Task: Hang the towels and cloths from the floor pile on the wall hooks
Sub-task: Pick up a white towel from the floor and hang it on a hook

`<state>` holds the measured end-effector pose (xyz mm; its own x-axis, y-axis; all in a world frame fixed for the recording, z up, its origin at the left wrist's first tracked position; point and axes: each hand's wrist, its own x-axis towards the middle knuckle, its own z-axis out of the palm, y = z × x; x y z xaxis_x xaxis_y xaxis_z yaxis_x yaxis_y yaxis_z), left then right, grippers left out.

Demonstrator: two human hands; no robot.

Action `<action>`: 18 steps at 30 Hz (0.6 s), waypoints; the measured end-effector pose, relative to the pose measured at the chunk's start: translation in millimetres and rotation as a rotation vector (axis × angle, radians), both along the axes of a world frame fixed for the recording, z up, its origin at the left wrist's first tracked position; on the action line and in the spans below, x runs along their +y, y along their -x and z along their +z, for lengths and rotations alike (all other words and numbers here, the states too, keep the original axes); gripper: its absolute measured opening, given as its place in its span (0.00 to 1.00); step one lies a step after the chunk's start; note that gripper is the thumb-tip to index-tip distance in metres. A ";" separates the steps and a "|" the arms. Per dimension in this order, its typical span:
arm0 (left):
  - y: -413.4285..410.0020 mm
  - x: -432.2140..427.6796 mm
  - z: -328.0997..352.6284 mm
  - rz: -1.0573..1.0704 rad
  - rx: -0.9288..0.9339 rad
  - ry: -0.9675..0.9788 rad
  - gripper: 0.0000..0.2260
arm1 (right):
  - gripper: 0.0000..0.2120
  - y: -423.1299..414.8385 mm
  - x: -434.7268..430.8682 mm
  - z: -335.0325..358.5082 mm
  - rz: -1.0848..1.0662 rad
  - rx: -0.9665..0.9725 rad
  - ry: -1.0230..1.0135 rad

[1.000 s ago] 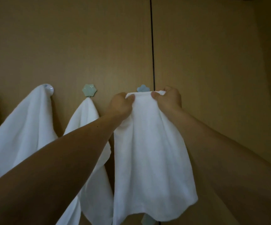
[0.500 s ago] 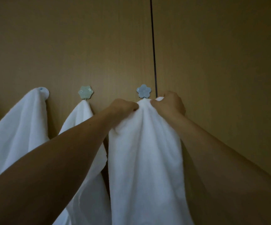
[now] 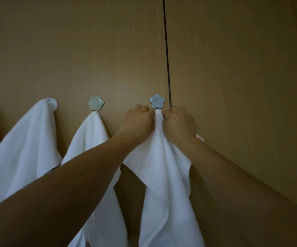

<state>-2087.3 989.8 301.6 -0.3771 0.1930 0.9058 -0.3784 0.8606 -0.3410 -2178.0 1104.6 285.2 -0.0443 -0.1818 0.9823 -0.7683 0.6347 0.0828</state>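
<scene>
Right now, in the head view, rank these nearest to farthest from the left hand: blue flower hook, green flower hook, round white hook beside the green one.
From the left hand:
1. Blue flower hook, just above-right of it.
2. Green flower hook, to its left.
3. Round white hook, farther left still.

White towel (image 3: 163, 175) bunched at the blue flower hook (image 3: 157, 101), draping straight down.

No readable text, label or number anywhere.
</scene>
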 end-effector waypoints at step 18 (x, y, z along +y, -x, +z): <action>-7.4 18.2 -8.8 -0.719 -0.137 -1.147 0.07 | 0.08 -12.9 13.6 -4.8 0.836 -0.866 0.100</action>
<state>-2079.9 1007.9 292.8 -0.6124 -0.4466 0.6523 0.2493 0.6739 0.6955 -2165.2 1118.1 280.4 -0.6001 -0.3933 0.6966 -0.7212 -0.1107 -0.6838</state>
